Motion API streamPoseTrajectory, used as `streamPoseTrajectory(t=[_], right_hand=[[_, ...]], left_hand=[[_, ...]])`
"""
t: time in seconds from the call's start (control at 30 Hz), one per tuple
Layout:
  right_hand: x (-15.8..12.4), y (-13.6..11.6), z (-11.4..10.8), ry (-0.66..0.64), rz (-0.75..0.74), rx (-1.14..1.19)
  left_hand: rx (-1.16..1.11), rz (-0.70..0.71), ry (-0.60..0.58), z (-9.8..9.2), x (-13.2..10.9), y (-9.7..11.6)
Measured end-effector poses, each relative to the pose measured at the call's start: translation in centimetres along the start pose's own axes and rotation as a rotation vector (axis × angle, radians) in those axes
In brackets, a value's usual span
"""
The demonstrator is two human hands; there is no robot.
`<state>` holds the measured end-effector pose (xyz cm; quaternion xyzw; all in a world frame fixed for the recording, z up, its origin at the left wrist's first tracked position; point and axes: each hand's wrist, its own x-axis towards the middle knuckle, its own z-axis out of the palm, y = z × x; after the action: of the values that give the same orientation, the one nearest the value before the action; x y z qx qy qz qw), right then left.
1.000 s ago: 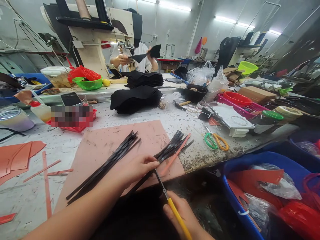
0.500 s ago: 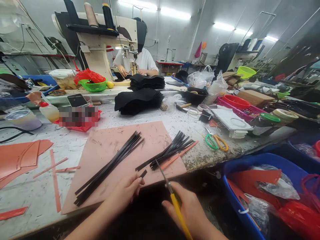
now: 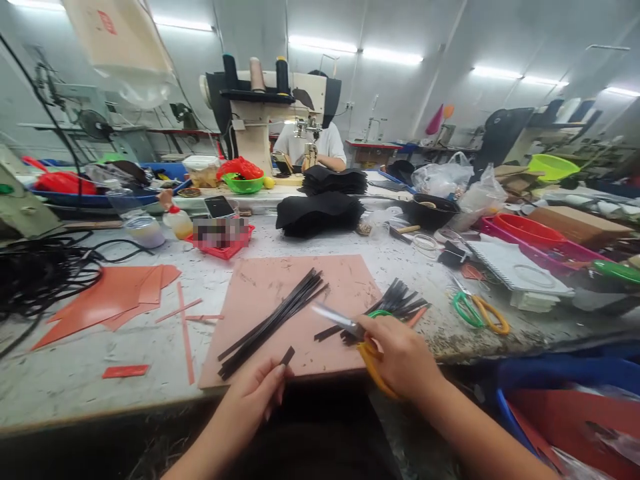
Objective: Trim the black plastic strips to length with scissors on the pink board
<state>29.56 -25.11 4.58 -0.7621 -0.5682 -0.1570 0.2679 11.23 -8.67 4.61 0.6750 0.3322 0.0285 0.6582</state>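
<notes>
My right hand (image 3: 400, 353) is closed round yellow and green scissors (image 3: 345, 323), whose blades point left over a pink cutting mat (image 3: 260, 287). My left hand (image 3: 257, 387) pinches a short black strip piece (image 3: 287, 357) at the mat's near edge. A bundle of long black strips (image 3: 273, 321) lies diagonally on the mat. A second, shorter bundle of black strips (image 3: 397, 303) lies at the mat's right edge, just beyond my right hand.
A second pair of green and yellow scissors (image 3: 480, 312) lies to the right. Orange sheets and offcuts (image 3: 107, 300) lie left, beside tangled black cord (image 3: 35, 273). Stacked black fabric (image 3: 317, 213), a red tray (image 3: 223, 243) and a sewing machine (image 3: 260, 113) with a seated person (image 3: 320, 143) stand beyond.
My right hand has swung the scissors up over the mat, blades now pointing left. My left hand let go of the strip bundle and now holds a short cut piece. The view shifted right.
</notes>
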Motion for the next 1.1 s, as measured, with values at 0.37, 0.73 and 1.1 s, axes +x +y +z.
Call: streamPoseTrajectory(t=[0.37, 0.73, 1.1], right_hand=[[5.4, -11.6, -0.9, -0.019, 0.478, 1.417], [6.3, -13.2, 1.8, -0.007, 0.555, 1.508], [6.3, -13.8, 1.3, -0.005, 0.633, 1.596]], left_hand=[[0.016, 0.398, 0.238, -0.6, -2.9, 2.4], [0.123, 0.445, 0.281, -1.6, -4.1, 1.7], [-0.105, 0.501, 0.232, -1.0, -4.9, 2.3]])
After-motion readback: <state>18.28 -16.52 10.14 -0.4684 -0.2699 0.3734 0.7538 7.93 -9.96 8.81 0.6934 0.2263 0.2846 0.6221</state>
